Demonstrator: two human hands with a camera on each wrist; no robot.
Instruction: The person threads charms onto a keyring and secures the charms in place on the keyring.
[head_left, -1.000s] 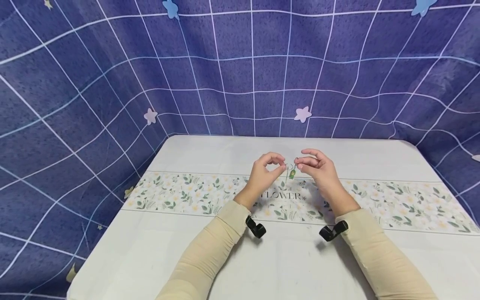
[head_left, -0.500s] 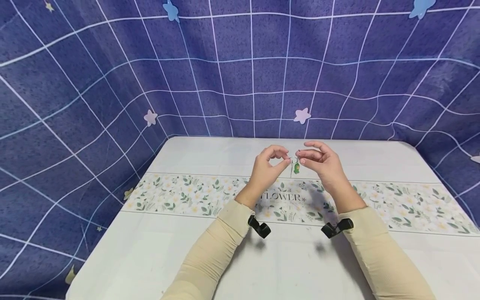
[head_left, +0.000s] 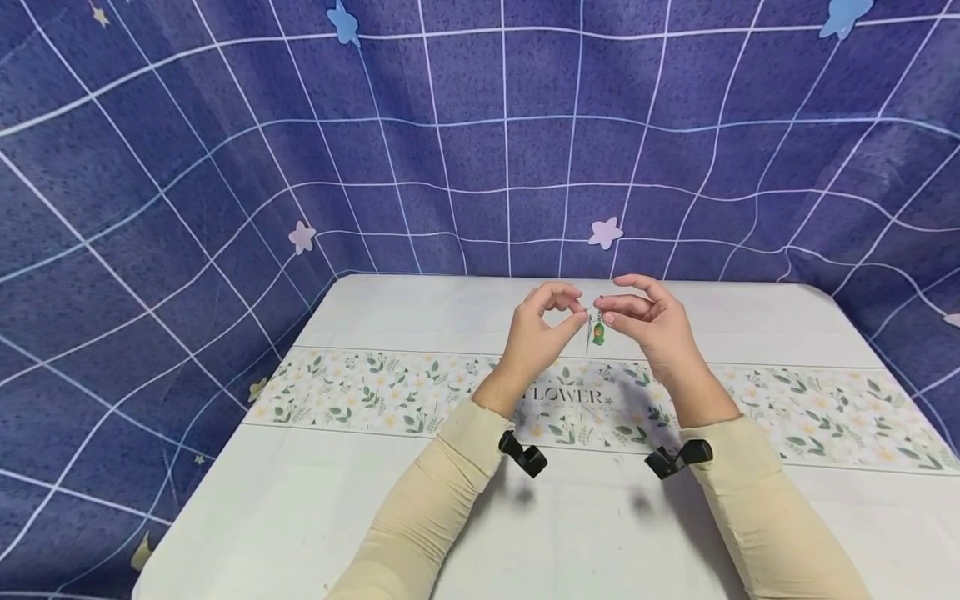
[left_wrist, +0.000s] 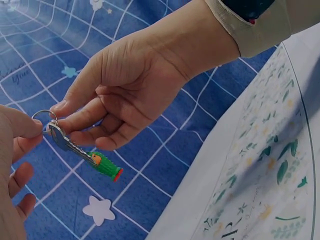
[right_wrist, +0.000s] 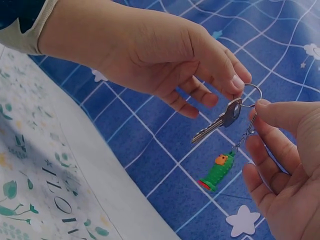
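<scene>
A thin metal key ring (right_wrist: 253, 84) joins my two hands in front of me, held above the table. My left hand (head_left: 536, 333) pinches one side of it between thumb and index finger. Right beside those fingertips a silver key (right_wrist: 231, 112) hangs from the ring, blade downward. My right hand (head_left: 660, 333) pinches the ring's other side, at the top of a short chain (right_wrist: 245, 137). From that chain dangles a green charm (right_wrist: 220, 172) with an orange patch and a red base. In the left wrist view the key (left_wrist: 70, 144) overlaps part of the charm (left_wrist: 107, 166).
Below the hands lies a white table (head_left: 375, 500) with a floral runner printed across it (head_left: 420, 392). A dark blue curtain (head_left: 465, 150) with a white grid and stars encloses the back and left. Black wrist mounts (head_left: 525, 454) jut inward from both sleeves.
Both hands have shifted slightly right and away from me, with the key ring between them. Their fingertips are a little closer together. The charm and key have moved along with them.
</scene>
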